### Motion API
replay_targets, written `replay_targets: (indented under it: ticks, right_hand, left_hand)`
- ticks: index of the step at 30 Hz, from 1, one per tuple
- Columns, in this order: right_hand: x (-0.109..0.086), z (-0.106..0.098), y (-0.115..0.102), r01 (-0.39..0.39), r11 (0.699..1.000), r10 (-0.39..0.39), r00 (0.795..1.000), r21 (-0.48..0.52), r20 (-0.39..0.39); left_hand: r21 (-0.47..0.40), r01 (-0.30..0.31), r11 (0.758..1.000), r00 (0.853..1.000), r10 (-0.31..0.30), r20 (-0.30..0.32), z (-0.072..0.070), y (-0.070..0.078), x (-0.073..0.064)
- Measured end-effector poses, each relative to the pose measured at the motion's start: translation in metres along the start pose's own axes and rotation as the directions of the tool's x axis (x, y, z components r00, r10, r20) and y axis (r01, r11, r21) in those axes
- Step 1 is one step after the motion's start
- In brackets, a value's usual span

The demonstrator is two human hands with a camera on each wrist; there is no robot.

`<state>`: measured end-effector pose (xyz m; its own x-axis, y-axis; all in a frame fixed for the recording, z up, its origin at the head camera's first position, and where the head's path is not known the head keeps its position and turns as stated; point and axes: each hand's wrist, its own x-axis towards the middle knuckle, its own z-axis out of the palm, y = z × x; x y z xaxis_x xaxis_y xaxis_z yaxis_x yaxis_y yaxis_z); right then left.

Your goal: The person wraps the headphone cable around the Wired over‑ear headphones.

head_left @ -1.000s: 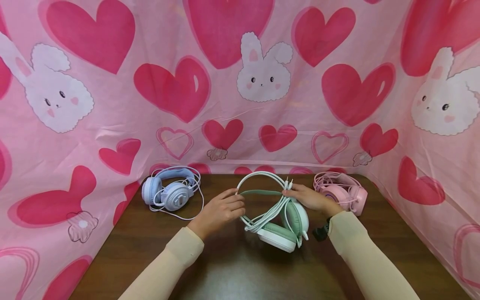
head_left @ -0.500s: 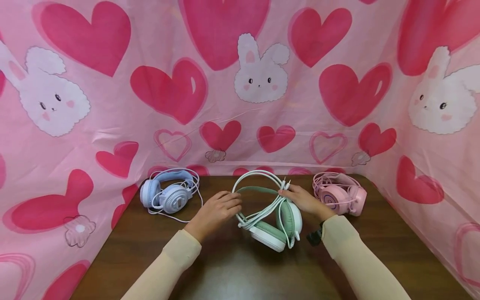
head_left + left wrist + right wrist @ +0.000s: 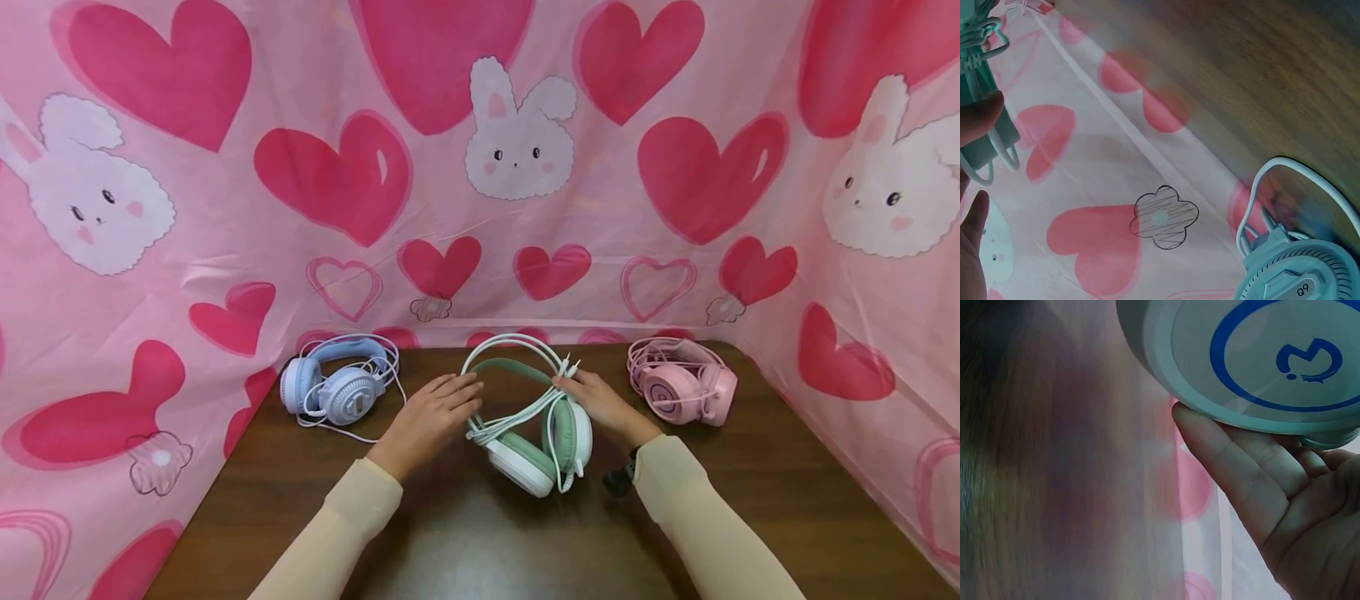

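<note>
A pair of white over-ear headphones with mint-green ear pads is between both hands, its twin-wire headband arching at the top. Its white cable runs bundled across it, with the plugs sticking up near the right hand. My left hand grips the left side of the headband; in the left wrist view its thumb lies against the green and white part. My right hand holds the right side by the cable and ear cup. In the right wrist view, fingers touch the rim of the ear cup, which bears a blue ring.
Light-blue headphones with a loose cable lie at the back left of the brown wooden table. Pink headphones lie at the back right. Pink heart-and-rabbit cloth stands behind and at the sides.
The white and green headphones have shifted left and turned a little, with the ear cups swinging left. My right hand has moved left with them; both hands keep hold.
</note>
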<state>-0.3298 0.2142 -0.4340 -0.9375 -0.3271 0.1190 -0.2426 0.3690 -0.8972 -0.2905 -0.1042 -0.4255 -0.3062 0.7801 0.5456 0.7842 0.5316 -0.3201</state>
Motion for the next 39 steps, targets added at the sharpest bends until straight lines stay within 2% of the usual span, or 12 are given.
replay_targets:
  ticks: [4,11,17,26,31,35,39]
  right_hand:
    - [0.002,0.005,0.003,-0.018,0.999,0.019,1.000,0.033,-0.021]
    - [0.005,0.012,0.001,-0.055,0.998,0.055,0.996,-0.005,-0.063]
    - [0.008,0.017,0.004,-0.069,0.997,0.071,0.991,0.020,-0.116]
    - [0.007,0.018,0.003,-0.061,0.995,0.071,0.987,0.073,-0.143]
    - [0.015,0.018,0.013,-0.080,0.993,0.094,0.981,0.087,-0.172]
    - [0.020,0.019,0.015,-0.082,0.991,0.100,0.978,0.107,-0.182]
    - [0.025,0.022,0.016,-0.088,0.989,0.108,0.976,0.116,-0.187]
  left_hand:
    - [-0.001,0.032,0.999,0.999,-0.032,-0.002,0.002,-0.003,-0.001]
    - [-0.012,0.093,0.996,0.995,-0.093,-0.029,0.005,-0.010,-0.005]
    - [-0.015,0.146,0.989,0.987,-0.146,-0.064,0.006,-0.013,-0.007]
    - [-0.030,0.258,0.966,0.959,-0.260,-0.114,-0.004,-0.026,-0.016]
    - [-0.047,0.316,0.948,0.939,-0.320,-0.129,-0.013,-0.039,-0.031]
    - [-0.029,0.363,0.932,0.915,-0.362,-0.180,-0.021,-0.051,-0.043]
    - [-0.004,0.388,0.921,0.900,-0.380,-0.211,-0.028,-0.064,-0.057]
